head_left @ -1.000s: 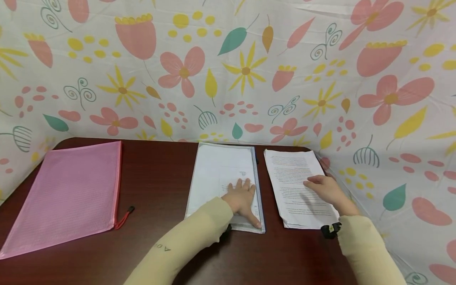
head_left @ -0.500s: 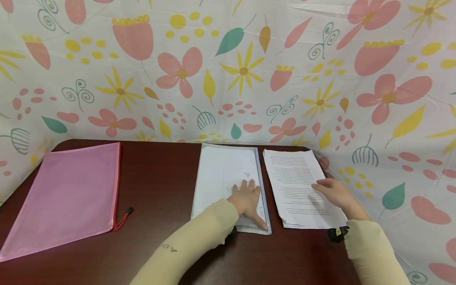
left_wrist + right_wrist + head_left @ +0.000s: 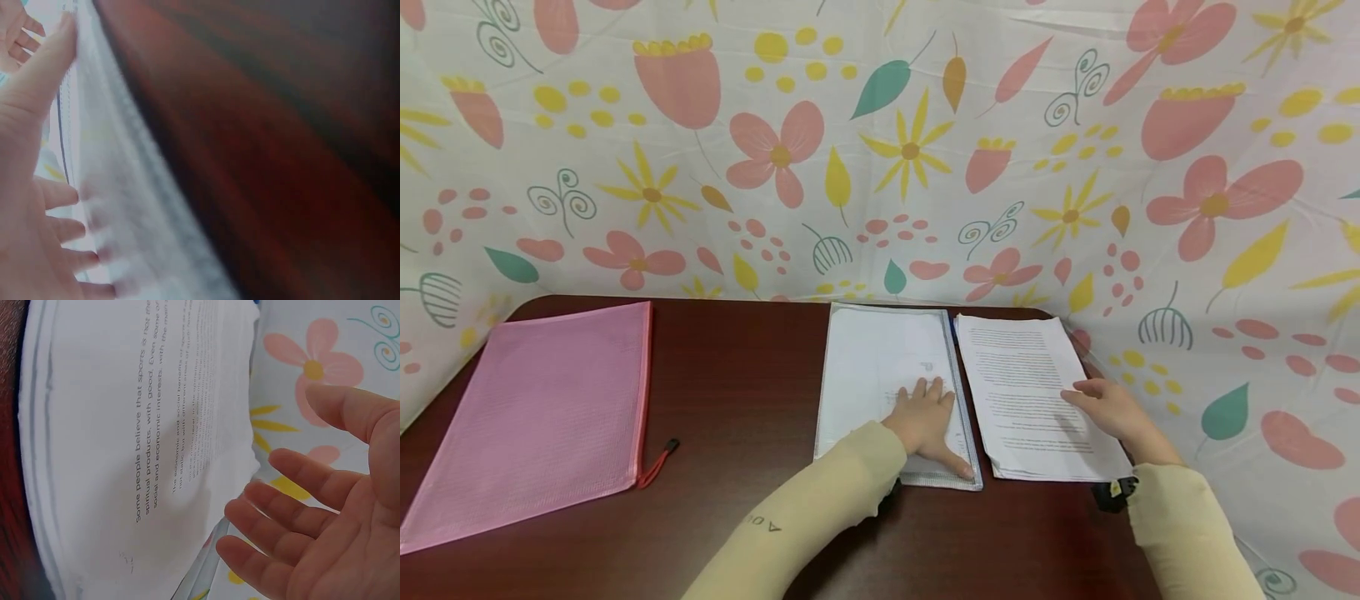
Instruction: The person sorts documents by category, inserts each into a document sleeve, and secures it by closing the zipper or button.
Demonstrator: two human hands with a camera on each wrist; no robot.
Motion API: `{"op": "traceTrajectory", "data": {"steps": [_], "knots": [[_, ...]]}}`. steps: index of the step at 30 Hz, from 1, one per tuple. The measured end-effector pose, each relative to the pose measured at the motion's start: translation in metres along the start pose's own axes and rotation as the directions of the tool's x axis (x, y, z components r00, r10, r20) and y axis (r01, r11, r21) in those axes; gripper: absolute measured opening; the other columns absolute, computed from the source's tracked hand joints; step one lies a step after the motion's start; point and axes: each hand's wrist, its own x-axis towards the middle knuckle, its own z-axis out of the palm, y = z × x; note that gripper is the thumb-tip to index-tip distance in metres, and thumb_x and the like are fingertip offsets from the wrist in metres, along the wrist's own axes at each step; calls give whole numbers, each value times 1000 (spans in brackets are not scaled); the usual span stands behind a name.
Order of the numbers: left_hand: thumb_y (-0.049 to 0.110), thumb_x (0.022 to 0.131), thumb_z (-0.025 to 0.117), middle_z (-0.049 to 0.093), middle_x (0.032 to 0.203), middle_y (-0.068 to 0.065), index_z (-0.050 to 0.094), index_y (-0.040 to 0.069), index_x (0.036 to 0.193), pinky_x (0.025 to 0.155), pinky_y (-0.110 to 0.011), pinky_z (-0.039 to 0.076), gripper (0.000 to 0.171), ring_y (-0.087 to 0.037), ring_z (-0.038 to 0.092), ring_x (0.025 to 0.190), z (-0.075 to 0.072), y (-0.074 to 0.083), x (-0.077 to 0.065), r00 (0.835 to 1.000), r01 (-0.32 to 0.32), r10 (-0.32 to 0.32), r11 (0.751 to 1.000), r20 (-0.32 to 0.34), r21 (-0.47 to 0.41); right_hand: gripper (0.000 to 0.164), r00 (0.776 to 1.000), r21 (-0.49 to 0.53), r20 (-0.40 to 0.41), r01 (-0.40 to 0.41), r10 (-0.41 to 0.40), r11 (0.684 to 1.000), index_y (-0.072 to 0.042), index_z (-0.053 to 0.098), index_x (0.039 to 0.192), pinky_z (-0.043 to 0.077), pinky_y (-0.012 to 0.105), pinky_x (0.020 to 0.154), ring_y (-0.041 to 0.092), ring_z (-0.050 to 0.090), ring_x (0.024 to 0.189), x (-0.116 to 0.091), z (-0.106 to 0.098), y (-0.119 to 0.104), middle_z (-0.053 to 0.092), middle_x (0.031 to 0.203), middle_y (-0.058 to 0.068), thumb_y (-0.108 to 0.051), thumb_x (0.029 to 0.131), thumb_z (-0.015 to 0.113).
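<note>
A clear mesh-edged document pouch (image 3: 880,342) with white sheets inside lies in the middle of the table. My left hand (image 3: 925,423) rests palm down on its lower right part, fingers spread; the left wrist view shows the fingertips at the pouch's surface (image 3: 137,206). Just to the right lies a stack of printed paper (image 3: 1022,375), its left side close against the pouch's right edge. My right hand (image 3: 1116,412) is at the stack's right side, fingers slightly bent and thumb apart. In the right wrist view the fingertips (image 3: 234,544) are right by the paper's edge, with nothing held.
A pink mesh zip pouch (image 3: 550,417) lies at the left, its red pull cord (image 3: 657,467) on the dark wooden table (image 3: 737,392). A flower-patterned cloth (image 3: 865,167) hangs behind the table and along its right side.
The clear pouch has slid right under my left hand, narrowing the gap to the paper stack. My right hand has shifted slightly right, toward the stack's outer edge.
</note>
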Motion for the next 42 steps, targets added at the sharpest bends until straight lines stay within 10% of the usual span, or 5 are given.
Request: {"op": "traceTrajectory", "data": {"steps": [11,29,42], "knots": [[66,79,59,30,153,-14,37,6,144,117,-31,23,91,-23,24,144,-5,-32,-6,982,-147,128,980,-137,-135,76,999,-5,-4,-33,33,999,21,25,136,33,61,100,56,31,125,9,2,11,26,137,46,-36,94,52],[47,87,61,33,151,-16,43,5,140,115,-40,27,70,-29,29,141,-19,-112,-47,987,61,-89,979,-136,-196,80,998,-102,40,-42,46,994,27,29,130,37,60,98,56,36,121,13,3,19,31,133,46,-39,92,52],[43,90,59,27,151,-23,37,2,143,107,-53,35,71,-41,31,137,-34,-164,-78,955,244,-273,945,-117,-218,80,998,-98,31,-54,57,994,27,24,132,33,61,101,57,32,123,12,5,23,26,135,47,-37,91,52]]}}
